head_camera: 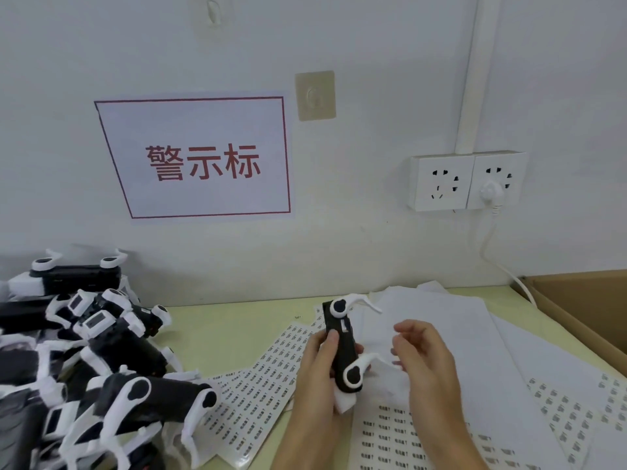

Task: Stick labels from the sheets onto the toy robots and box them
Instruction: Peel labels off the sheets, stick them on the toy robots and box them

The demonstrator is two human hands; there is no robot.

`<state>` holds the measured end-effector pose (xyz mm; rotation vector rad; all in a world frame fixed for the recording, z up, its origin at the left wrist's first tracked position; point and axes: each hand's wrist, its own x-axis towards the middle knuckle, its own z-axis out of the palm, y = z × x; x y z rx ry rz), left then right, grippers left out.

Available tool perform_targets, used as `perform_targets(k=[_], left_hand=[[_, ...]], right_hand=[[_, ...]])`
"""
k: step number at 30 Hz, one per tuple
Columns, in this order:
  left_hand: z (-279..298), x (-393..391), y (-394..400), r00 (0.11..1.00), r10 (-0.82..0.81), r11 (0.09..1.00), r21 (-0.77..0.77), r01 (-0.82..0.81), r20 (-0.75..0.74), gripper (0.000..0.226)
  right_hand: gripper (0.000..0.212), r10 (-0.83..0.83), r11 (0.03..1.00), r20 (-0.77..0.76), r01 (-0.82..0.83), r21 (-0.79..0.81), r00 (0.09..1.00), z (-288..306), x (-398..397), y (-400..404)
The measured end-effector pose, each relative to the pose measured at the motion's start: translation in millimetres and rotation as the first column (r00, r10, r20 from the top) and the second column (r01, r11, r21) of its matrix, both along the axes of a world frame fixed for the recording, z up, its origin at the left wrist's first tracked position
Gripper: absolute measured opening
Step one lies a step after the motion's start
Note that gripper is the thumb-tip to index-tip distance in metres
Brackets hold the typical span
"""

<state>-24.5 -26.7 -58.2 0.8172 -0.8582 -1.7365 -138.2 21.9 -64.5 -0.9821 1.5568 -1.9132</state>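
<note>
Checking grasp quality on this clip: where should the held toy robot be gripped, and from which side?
Grip the toy robot round its black body, from its left, as the left hand does. The thin white legs jut right, so that side and the upper face stay free for the right hand.

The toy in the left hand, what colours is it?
Black body with white legs: the toy, held by the left hand, head view.
</note>
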Motion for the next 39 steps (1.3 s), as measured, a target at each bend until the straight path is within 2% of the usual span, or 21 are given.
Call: perform_targets(k=[1,5,8,14,20,27,39], left_hand=[[0.0,-0.9,-0.2,1.000,0.009,1.000,-0.029,-0.009,0.008,0.038],[-0.1,-1.9,5.0,0.997,-0.009,0.982,-0.187,0.022,0.071,0.013],[-1.9,-3.4,9.4,0.994,-0.027,0.963,-0.265,0.055,0.110,0.020],[-2.6,-2.8,10.6,0.997,-0.008,0.949,-0.312,0.030,0.072,0.014],[-8.4,-2.4,8.5,0.997,0.013,0.939,-0.343,0.013,0.073,0.013],[-11.4,-0.6,5.4,0.998,0.007,0.925,-0.379,0.020,0.069,0.026],[-13.1,-1.4,4.8,0.998,-0.015,0.927,-0.372,0.037,0.061,0.020]], right_hand=[[0.005,0.073,0.997,0.022,-0.074,0.037,0.997,1.4,1.4,-0.9],[0.033,0.371,0.882,0.099,-0.384,0.275,0.923,6.3,-0.8,-5.7],[0.023,0.475,0.827,0.147,-0.497,0.263,0.868,12.9,-1.3,-3.4],[0.021,0.414,0.874,0.198,-0.449,0.186,0.888,12.8,7.0,-3.9],[0.021,0.398,0.885,0.304,-0.449,0.119,0.865,15.3,15.2,-3.1],[0.022,0.360,0.891,0.344,-0.429,0.147,0.867,13.8,21.8,-6.2],[0.023,0.412,0.868,0.341,-0.478,0.135,0.845,15.1,16.8,-2.6]])
